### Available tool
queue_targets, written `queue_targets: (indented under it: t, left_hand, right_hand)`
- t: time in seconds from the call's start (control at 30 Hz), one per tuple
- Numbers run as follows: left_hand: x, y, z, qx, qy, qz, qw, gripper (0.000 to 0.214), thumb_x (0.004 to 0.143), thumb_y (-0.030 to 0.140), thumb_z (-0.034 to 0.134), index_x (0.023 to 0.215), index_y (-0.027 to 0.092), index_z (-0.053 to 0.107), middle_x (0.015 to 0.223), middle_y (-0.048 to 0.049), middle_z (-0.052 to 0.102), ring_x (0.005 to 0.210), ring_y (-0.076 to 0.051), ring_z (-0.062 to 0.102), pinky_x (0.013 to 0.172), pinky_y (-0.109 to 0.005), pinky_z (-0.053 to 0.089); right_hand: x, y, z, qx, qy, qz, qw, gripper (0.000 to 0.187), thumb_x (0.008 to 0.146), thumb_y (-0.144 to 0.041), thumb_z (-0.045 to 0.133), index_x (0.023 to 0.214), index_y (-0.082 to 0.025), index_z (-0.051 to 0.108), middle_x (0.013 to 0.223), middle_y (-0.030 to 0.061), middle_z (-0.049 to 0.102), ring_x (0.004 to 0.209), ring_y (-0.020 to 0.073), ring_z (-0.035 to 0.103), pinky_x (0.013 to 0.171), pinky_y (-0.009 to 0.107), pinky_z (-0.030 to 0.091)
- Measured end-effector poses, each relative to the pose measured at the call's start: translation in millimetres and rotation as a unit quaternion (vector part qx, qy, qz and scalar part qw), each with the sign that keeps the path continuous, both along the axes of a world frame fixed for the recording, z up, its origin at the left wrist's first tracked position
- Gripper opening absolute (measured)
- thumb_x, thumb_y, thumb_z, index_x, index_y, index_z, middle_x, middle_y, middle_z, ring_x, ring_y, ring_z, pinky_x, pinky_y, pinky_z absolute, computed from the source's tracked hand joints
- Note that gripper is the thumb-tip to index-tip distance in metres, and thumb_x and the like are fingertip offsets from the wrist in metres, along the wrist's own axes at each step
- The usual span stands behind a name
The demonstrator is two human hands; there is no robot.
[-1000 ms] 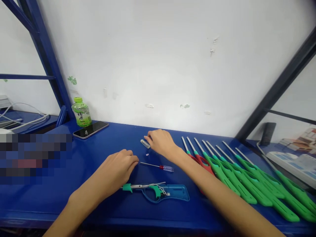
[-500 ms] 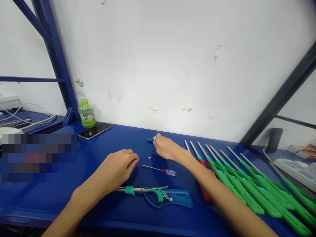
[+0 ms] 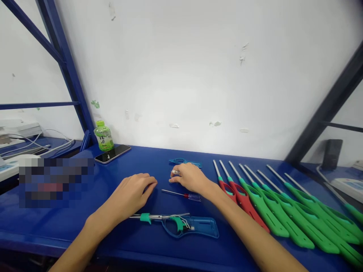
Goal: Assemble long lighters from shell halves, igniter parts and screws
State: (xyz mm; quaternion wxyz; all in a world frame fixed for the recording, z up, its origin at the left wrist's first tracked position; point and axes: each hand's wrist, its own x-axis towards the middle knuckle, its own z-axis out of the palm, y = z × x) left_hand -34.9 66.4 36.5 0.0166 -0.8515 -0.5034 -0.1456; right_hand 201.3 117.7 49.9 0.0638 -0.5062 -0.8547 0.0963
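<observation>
My right hand (image 3: 190,176) is closed around a small silvery part (image 3: 176,172), partly hidden by the fingers. Just behind that hand lies a blue plastic half-shell (image 3: 195,164) with a looped end. My left hand (image 3: 135,192) hovers over the table with its fingers curled and thumb close to the index fingertip; what is between them, if anything, cannot be made out. Between the hands and nearer me is a screwdriver (image 3: 190,196) with a clear purple handle. In front lies an opened long-necked lighter (image 3: 202,226), its blue shell showing a green trigger, wires and a metal rod.
Red lighters (image 3: 246,202) and several green lighters (image 3: 279,215) lie in a slanted row at the right. A phone (image 3: 113,153) and a green-capped drink bottle (image 3: 104,136) stand at the back left of the blue table (image 3: 70,226). A white wall (image 3: 176,75) rises behind.
My right hand has come nearer me from the blue half-shell, which now shows more fully. The small white piece on the table is no longer visible. My left hand has barely moved.
</observation>
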Motion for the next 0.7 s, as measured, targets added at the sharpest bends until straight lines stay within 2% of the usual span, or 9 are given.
queue_targets:
  t: [0.2,0.5,0.7]
  left_hand:
    - [-1,0,-2.0,0.003,-0.007,-0.007,1.0,0.034,0.11,0.03,0.046,0.107,0.025,0.079,0.107,-0.0062,0.08,0.097,-0.028,0.076,0.085,-0.036,0.053]
    - [-3,1,-5.0,0.011,-0.024,-0.015,1.0,0.032,0.109,0.029,0.048,0.104,0.026,0.079,0.104,-0.0056,0.08,0.096,-0.027,0.076,0.084,-0.035,0.052]
    - [-3,0,-3.5,0.001,-0.03,-0.028,0.999,0.033,0.109,0.03,0.047,0.105,0.027,0.079,0.102,-0.0046,0.08,0.095,-0.026,0.075,0.084,-0.035,0.052]
  right_hand:
    - [-2,2,-6.9,-0.001,0.015,-0.006,1.0,0.035,0.105,-0.039,0.071,0.134,-0.02,0.067,0.134,0.01,0.07,0.113,0.0259,0.072,0.095,0.047,0.062]
    - [3,3,-6.2,0.032,0.056,0.001,0.998,0.034,0.105,-0.038,0.07,0.134,-0.019,0.067,0.136,0.0105,0.069,0.116,0.0265,0.071,0.098,0.049,0.061]
    - [-2,4,-13.0,0.007,0.071,0.004,0.997,0.035,0.104,-0.038,0.071,0.134,-0.019,0.067,0.135,0.0102,0.069,0.114,0.0262,0.072,0.096,0.048,0.062]
